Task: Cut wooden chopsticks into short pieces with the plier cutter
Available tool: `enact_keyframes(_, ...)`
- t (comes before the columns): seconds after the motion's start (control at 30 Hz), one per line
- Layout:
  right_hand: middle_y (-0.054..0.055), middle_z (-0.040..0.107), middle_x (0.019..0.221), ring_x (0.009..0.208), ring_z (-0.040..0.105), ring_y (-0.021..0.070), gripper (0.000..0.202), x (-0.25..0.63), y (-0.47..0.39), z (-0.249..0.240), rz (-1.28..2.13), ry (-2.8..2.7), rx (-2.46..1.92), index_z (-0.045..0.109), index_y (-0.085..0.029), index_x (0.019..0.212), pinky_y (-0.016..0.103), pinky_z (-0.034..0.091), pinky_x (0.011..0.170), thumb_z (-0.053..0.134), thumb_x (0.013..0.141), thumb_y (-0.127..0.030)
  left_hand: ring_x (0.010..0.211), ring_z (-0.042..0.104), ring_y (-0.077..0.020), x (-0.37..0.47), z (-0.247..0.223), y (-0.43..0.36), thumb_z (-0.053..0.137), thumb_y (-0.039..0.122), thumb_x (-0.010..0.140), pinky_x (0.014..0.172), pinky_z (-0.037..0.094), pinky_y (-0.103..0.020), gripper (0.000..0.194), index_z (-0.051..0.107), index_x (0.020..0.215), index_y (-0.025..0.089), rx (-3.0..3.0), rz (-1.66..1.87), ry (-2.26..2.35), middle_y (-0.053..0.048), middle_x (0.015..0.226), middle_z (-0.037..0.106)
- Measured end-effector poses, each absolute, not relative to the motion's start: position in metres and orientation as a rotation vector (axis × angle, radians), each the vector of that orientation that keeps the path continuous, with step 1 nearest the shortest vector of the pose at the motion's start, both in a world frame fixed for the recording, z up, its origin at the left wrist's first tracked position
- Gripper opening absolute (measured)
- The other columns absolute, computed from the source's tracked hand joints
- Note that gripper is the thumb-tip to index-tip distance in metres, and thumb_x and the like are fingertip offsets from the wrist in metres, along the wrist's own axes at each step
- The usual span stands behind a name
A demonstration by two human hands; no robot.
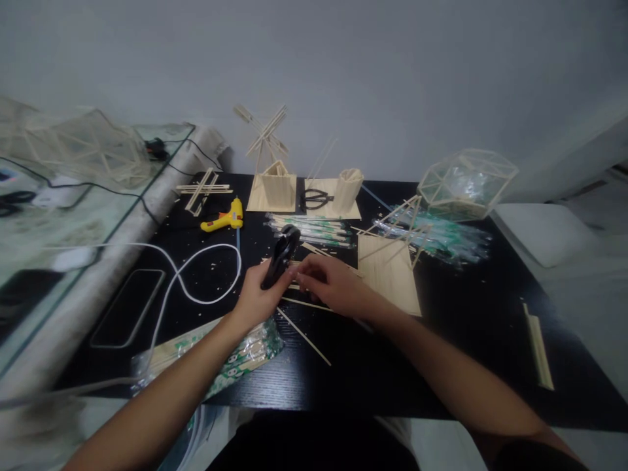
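My left hand (261, 292) is closed around black-handled scissors (283, 254), their handles sticking up above the fist. Beside it, my right hand (330, 281) is closed in a pinch, its fingertips meeting the left thumb. Whatever small thing it pinches is hidden or too small to make out. Under and around both hands lie thin wooden sticks, and one stick (304, 335) slants across the black table in front of them. To the right of my right hand, a wooden board (392, 278) carries a frame of sticks (411, 219).
A yellow glue gun (228, 217) and a white cable (209, 302) lie left, near a phone (128, 307). Bagged chopsticks (314, 229) lie behind my hands. A windmill model (279, 186), a wooden cup (348, 191) and other scissors (318, 198) stand or lie at the back.
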State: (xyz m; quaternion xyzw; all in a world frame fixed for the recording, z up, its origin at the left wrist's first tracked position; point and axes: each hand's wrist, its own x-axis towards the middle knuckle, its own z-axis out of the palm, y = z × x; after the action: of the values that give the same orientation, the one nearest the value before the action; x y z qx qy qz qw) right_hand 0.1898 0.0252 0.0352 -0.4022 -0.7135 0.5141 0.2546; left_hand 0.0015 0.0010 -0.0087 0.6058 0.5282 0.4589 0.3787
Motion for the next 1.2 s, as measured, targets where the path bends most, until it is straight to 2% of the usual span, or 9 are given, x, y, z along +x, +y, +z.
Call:
enact_keyframes(0.07,-0.002,0.066,0.07,0.061,0.059,0.0118,0.01,0.188,0.025,0.036,1.312,-1.863,-1.09,0.064,-0.018,0.088,0.024,0.045,0.06,0.061,0.094,-0.025,0.068,0.058,-0.0156,-0.002,-0.008,0.001,0.064,0.047,0.091,0.062,0.045,-0.025,0.032,0.07,0.087,0.016,1.606,1.177,1.38,-0.002,0.075,0.067)
enact_keyframes(0.23,-0.004,0.066,0.067,0.059,0.059,0.0113,0.015,0.194,0.026,0.04,1.18,-1.732,-1.057,0.069,-0.02,0.102,0.025,0.046,0.061,0.065,0.094,-0.032,0.077,0.062,-0.0182,-0.01,-0.001,0.003,0.056,0.045,0.097,0.069,0.046,-0.027,0.03,0.068,0.098,0.017,1.779,1.098,1.476,-0.003,0.085,0.069)
enact_keyframes(0.47,0.001,0.072,0.075,0.07,0.068,0.0154,0.015,0.192,0.025,0.036,1.121,-1.622,-1.009,0.073,-0.02,0.097,0.03,0.053,0.07,0.066,0.093,-0.033,0.084,0.062,-0.0196,-0.008,0.0,0.005,0.055,0.041,0.097,0.078,0.046,-0.03,0.023,0.064,0.099,0.019,1.98,0.96,1.489,-0.003,0.092,0.068)
enact_keyframes(0.8,0.002,0.074,0.077,0.07,0.069,0.016,0.014,0.194,0.026,0.036,1.056,-1.673,-1.05,0.074,-0.02,0.09,0.027,0.053,0.064,0.065,0.093,-0.03,0.077,0.059,-0.0187,-0.007,0.0,0.002,0.055,0.04,0.096,0.071,0.043,-0.03,0.02,0.059,0.094,0.02,2.023,0.91,1.508,-0.002,0.085,0.062)
enact_keyframes(0.97,0.002,0.073,0.074,0.066,0.066,0.0148,0.016,0.194,0.027,0.038,1.042,-1.703,-1.072,0.074,-0.02,0.085,0.026,0.05,0.06,0.064,0.093,-0.029,0.078,0.059,-0.0196,-0.007,-0.002,0.003,0.054,0.04,0.096,0.072,0.043,-0.031,0.021,0.06,0.096,0.02,2.037,0.898,1.505,-0.003,0.085,0.062)
enact_keyframes(1.2,0.001,0.072,0.073,0.064,0.063,0.0136,0.017,0.193,0.026,0.036,1.053,-1.714,-1.063,0.073,-0.019,0.083,0.025,0.047,0.058,0.064,0.094,-0.029,0.069,0.055,-0.0172,-0.007,0.001,0.002,0.055,0.042,0.096,0.065,0.038,-0.029,0.022,0.056,0.09,0.021,2.005,0.848,1.521,0.001,0.077,0.059)
